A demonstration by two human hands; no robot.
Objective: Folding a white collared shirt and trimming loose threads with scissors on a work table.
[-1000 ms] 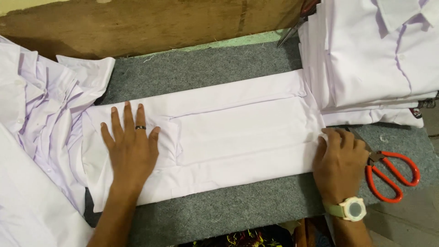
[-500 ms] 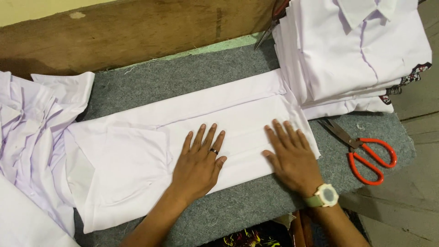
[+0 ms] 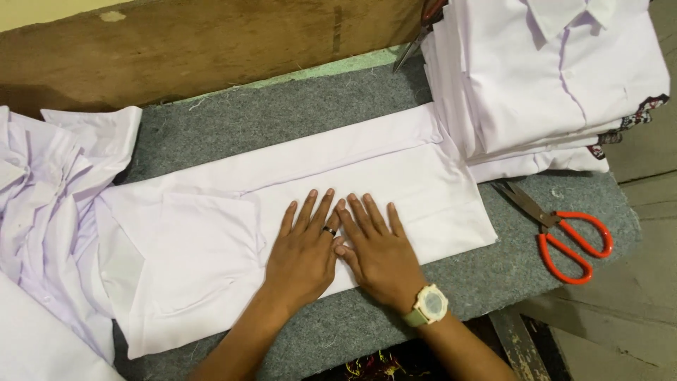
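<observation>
A white shirt [image 3: 211, 226] lies folded into a long strip across the grey felt-covered table [image 3: 282, 120]. My left hand [image 3: 303, 250], with a dark ring on one finger, rests flat on the middle of the strip with fingers spread. My right hand [image 3: 377, 250], with a pale green wristwatch on its wrist, lies flat right beside it, the two hands touching at the fingers. Neither hand holds anything.
A stack of folded white shirts [image 3: 557, 77] sits at the back right, overlapping the strip's far end. Orange-handled scissors [image 3: 564, 233] lie on the felt to the right. Loose white shirts [image 3: 42, 212] are heaped at the left. A wooden board [image 3: 211, 42] runs along the back.
Both hands have slid inward along the folded shirt from its two ends and now meet side by side at its middle. The view has shifted a little.
</observation>
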